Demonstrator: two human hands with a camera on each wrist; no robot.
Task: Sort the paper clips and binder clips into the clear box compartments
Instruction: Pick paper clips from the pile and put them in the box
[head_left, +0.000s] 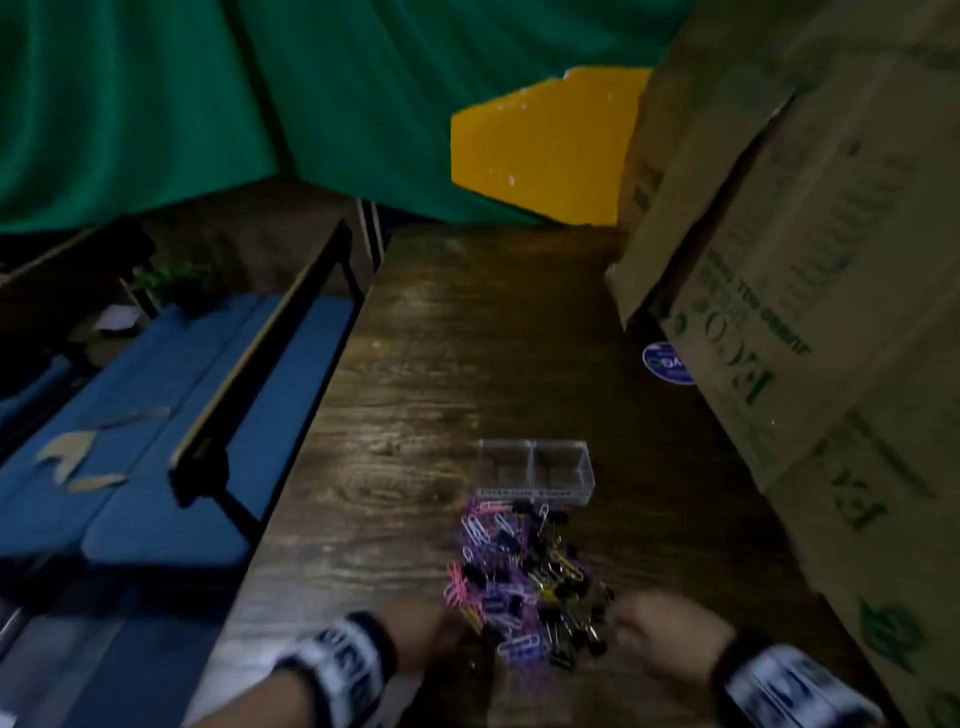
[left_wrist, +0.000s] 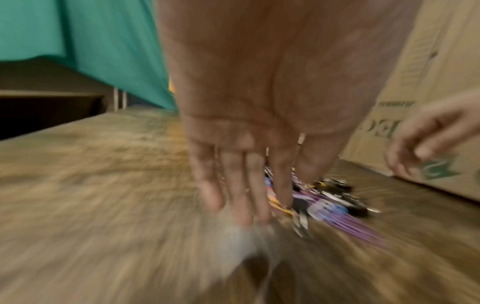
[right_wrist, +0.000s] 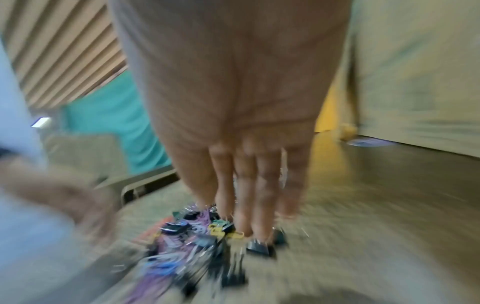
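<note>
A heap of coloured paper clips and black binder clips lies on the wooden table. Just beyond it stands the clear box with two compartments, both looking empty. My left hand is at the heap's near left edge, its straight fingers pointing down at the table beside the clips. My right hand is at the heap's near right edge; its straight fingers reach down onto black binder clips. Both wrist views are blurred.
Large cardboard boxes crowd the table's right side. A round blue sticker lies by them. A blue cushioned bench with cardboard scraps sits left of the table. A green curtain hangs behind.
</note>
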